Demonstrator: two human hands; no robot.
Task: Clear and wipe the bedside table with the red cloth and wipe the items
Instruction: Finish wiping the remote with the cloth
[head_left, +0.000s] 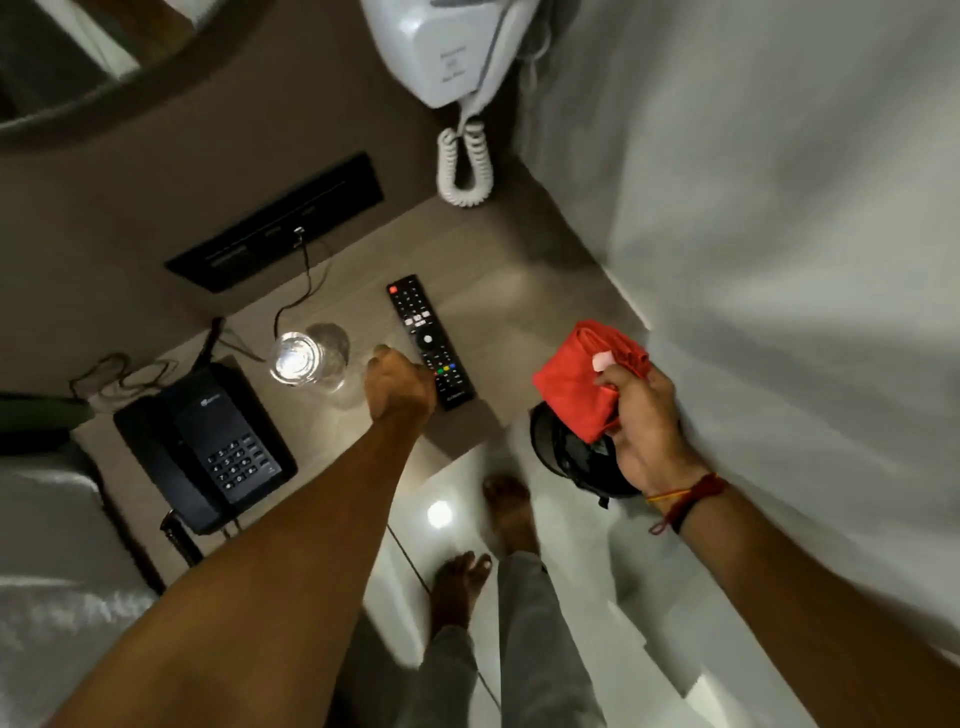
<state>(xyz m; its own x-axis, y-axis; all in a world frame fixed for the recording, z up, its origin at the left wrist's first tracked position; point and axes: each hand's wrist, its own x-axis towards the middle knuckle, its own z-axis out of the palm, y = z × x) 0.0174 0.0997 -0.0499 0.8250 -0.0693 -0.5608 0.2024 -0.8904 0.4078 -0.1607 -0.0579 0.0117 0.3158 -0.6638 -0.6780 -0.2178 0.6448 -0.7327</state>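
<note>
Person seen from above. Both forearms are showing bare, with no sleeves reaching into view. The right wrist is wearing a band of red thread (691, 496) with a yellow strand, a loose end trailing toward 7 o'clock. The legs are wearing grey trousers (540, 649), slightly creased. Both feet (460, 587) are going bare, without socks or shoes.
</note>
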